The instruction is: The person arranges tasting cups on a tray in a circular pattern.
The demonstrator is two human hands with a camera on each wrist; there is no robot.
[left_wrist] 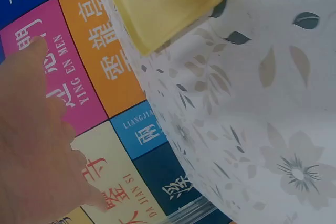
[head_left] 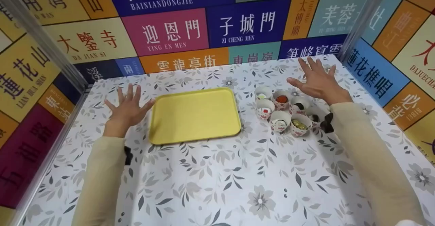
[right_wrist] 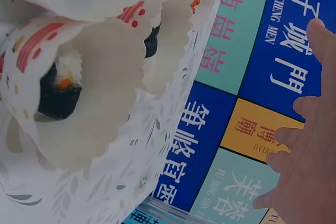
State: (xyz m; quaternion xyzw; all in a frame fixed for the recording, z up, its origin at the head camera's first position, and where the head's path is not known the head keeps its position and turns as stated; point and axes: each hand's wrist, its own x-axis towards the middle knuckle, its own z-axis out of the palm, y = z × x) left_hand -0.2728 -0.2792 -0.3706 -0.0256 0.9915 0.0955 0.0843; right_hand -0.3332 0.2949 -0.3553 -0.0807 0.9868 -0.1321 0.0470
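Observation:
My left hand (head_left: pixel 125 112), fingers spread wide and holding nothing, is just left of a yellow rectangular tray (head_left: pixel 195 115). Its thumb comes near the tray's left rim, but contact cannot be told. My right hand (head_left: pixel 321 83) is also spread and holds nothing, behind and right of a cluster of patterned paper cups (head_left: pixel 280 121). Small food-like pieces sit in the cups: one is orange-red (head_left: pixel 281 99), another greenish-gold (head_left: pixel 299 124). In the right wrist view, one cup holds a sushi-like piece (right_wrist: pixel 62 90) of white rice, dark wrap and a little orange.
A white table covering (head_left: pixel 210 178) with grey leaves and flowers lies under everything. Panels of coloured signs (head_left: pixel 166 32) stand at the back and both sides. Clear edge strips (head_left: pixel 365 18) run up the corners. Dark bands (head_left: pixel 127 155) show at the wrists.

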